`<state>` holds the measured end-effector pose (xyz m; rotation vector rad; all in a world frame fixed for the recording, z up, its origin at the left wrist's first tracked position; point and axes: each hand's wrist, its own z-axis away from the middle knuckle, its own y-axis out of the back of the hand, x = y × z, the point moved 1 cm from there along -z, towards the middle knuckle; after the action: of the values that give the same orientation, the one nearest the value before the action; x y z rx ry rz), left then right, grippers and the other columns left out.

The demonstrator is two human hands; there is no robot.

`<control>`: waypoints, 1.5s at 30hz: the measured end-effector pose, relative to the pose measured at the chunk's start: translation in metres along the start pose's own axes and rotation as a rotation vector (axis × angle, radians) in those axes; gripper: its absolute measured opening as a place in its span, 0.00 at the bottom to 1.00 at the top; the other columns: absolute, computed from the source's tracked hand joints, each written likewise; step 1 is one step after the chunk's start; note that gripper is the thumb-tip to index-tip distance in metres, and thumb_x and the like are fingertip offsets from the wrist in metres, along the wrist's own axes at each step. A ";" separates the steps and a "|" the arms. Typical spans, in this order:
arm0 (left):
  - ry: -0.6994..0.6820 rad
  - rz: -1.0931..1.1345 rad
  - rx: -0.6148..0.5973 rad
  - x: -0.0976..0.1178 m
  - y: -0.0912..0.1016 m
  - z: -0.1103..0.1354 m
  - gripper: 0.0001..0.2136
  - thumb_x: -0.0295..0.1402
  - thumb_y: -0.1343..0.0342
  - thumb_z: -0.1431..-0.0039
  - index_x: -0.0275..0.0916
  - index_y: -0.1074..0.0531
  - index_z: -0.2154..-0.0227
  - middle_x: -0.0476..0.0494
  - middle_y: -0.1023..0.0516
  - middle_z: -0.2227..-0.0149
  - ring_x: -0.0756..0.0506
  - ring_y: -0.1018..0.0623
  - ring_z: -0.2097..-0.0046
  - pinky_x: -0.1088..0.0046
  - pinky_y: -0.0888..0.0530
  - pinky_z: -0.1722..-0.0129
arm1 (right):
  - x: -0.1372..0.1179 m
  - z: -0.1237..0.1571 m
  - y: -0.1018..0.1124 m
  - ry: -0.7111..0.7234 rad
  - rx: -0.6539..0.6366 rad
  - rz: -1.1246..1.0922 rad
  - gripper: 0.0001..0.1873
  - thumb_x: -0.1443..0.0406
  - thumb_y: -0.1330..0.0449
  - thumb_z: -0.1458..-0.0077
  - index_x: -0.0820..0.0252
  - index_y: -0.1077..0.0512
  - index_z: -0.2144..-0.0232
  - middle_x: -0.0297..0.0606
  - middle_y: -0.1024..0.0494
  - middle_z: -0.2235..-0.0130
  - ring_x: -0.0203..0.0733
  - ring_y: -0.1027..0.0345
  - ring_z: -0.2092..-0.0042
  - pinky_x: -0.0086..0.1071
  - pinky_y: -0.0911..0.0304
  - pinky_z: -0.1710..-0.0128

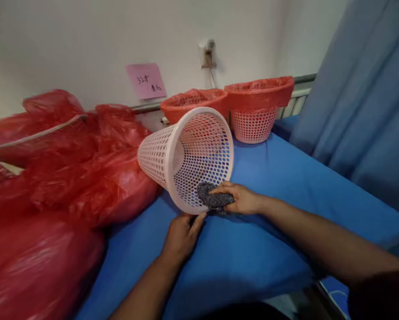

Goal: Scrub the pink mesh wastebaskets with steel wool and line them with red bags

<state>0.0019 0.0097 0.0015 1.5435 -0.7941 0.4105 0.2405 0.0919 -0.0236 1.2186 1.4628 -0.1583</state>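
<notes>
A pale pink perforated plastic wastebasket [155, 153] lies on its side on the blue-covered bed, its mouth turned toward me. My left hand [182, 238] is closed at the lower edge of its rim, with the fingertips partly hidden under it. In my right hand [242, 198] is a bunched dark grey speckled cloth [215, 195], pressed against the inside of the rim at the lower right. Part of this cloth hangs below the rim onto the blue cover.
Two more baskets stand behind with red bag liners over their rims, one in the middle [194, 102] and one at right [254, 120]. Large red plastic bags [62, 178] crowd the left side. A pink note [146, 81] is on the wall. A blue curtain [362, 102] hangs at right.
</notes>
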 end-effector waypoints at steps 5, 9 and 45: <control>-0.062 -0.048 0.189 0.007 0.007 0.004 0.20 0.47 0.49 0.32 0.38 0.18 0.61 0.40 0.13 0.65 0.40 0.15 0.64 0.66 0.20 0.61 | -0.004 -0.001 0.016 -0.148 -0.005 0.453 0.35 0.75 0.36 0.49 0.49 0.24 0.40 0.41 0.26 0.42 0.48 0.30 0.45 0.40 0.34 0.42; -0.119 -0.076 0.264 0.010 0.014 0.004 0.20 0.47 0.49 0.31 0.37 0.19 0.62 0.40 0.13 0.67 0.40 0.15 0.66 0.67 0.21 0.64 | -0.003 -0.003 0.051 -0.392 0.268 0.854 0.30 0.74 0.46 0.37 0.51 0.28 0.35 0.51 0.38 0.31 0.61 0.36 0.41 0.54 0.37 0.43; -0.109 0.026 0.110 0.006 0.004 0.001 0.18 0.45 0.48 0.31 0.40 0.17 0.57 0.41 0.12 0.59 0.40 0.14 0.58 0.64 0.19 0.54 | -0.013 0.002 0.003 -0.018 -0.123 0.056 0.37 0.74 0.32 0.52 0.52 0.26 0.39 0.38 0.24 0.47 0.45 0.29 0.44 0.40 0.35 0.39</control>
<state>0.0033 0.0076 0.0078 1.6707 -0.8888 0.3968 0.2412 0.0845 -0.0123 1.1537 1.4009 -0.0402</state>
